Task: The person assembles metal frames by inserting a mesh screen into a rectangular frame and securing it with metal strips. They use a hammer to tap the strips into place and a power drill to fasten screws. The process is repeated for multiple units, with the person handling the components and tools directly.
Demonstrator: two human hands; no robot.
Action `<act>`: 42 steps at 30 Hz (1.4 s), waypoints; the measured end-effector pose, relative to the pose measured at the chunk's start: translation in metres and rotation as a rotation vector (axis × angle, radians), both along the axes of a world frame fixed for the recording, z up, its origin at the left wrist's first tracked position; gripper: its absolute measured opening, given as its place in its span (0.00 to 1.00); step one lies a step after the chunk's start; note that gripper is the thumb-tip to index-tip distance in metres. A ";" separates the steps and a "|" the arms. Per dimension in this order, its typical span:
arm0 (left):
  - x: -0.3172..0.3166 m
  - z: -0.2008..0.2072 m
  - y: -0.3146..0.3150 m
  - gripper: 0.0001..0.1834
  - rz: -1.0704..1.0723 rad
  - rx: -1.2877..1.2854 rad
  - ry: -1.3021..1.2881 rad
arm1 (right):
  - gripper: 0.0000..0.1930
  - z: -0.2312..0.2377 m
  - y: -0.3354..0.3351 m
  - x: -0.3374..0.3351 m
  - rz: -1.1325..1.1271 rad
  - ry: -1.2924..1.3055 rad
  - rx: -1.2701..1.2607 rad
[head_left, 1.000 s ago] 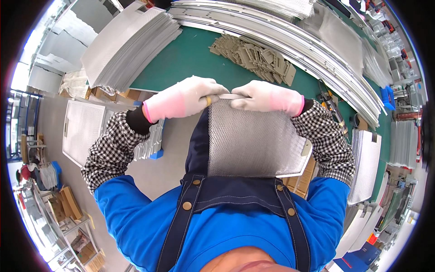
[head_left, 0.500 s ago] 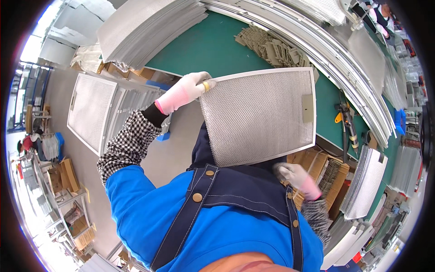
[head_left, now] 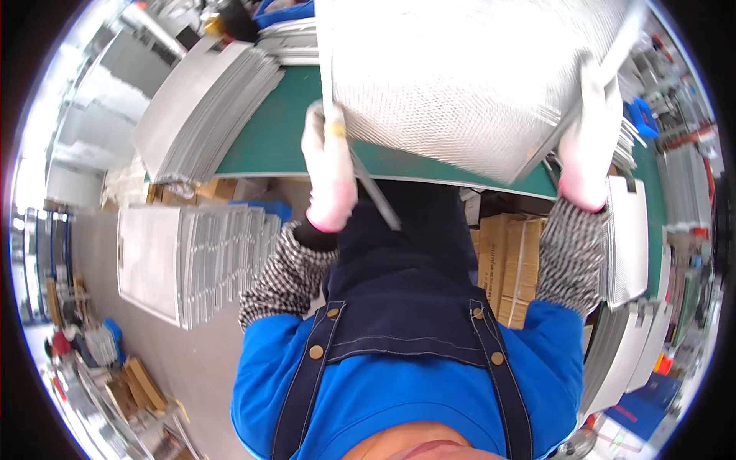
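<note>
A large silvery mesh panel (head_left: 460,92) is held up between my hands over the bench, and its upper part runs out of the picture. My left hand (head_left: 330,169), in a white and pink glove, is closed at its left edge, along a thin white frame strip (head_left: 326,57). From beside that hand a narrow metal strip (head_left: 376,192) slants down toward my apron. My right hand (head_left: 589,142), gloved alike and blurred, is closed round a pale frame strip (head_left: 625,42) at the panel's right side. The panel's near edge shows bare mesh.
A green-topped bench (head_left: 261,130) spans the front, with stacked mesh panels (head_left: 207,107) at its left. More framed panels (head_left: 153,264) stand on the left. Cardboard (head_left: 510,261) lies under the bench. White panels (head_left: 625,253) stand at the right, near a blue bin (head_left: 642,116).
My right hand has risen from beside my apron to a panel's right side. My left hand is lower and further right. The panel in view is now higher and further forward; the view has turned.
</note>
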State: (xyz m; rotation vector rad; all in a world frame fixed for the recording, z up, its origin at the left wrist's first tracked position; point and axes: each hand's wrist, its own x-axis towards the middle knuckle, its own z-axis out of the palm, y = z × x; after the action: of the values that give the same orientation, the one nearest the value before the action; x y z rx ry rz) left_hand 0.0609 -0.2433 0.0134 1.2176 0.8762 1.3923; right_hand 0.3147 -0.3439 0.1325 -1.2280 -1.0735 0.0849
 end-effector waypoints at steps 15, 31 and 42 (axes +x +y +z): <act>-0.068 0.073 0.000 0.18 -0.628 0.762 1.184 | 0.28 -0.082 0.074 -0.036 0.963 -0.533 -1.025; -0.033 0.046 0.036 0.08 -0.652 0.822 1.153 | 0.19 -0.070 0.073 -0.030 0.898 -0.811 -0.899; -0.010 0.068 0.054 0.13 -1.083 0.162 1.163 | 0.15 -0.098 0.056 -0.047 0.775 -0.901 -0.669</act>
State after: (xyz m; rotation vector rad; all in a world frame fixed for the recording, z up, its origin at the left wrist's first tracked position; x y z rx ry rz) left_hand 0.0511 -0.1897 0.0814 2.1900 0.5960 -0.2152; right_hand 0.2673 -0.2883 0.0346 -1.3833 -2.4192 0.5594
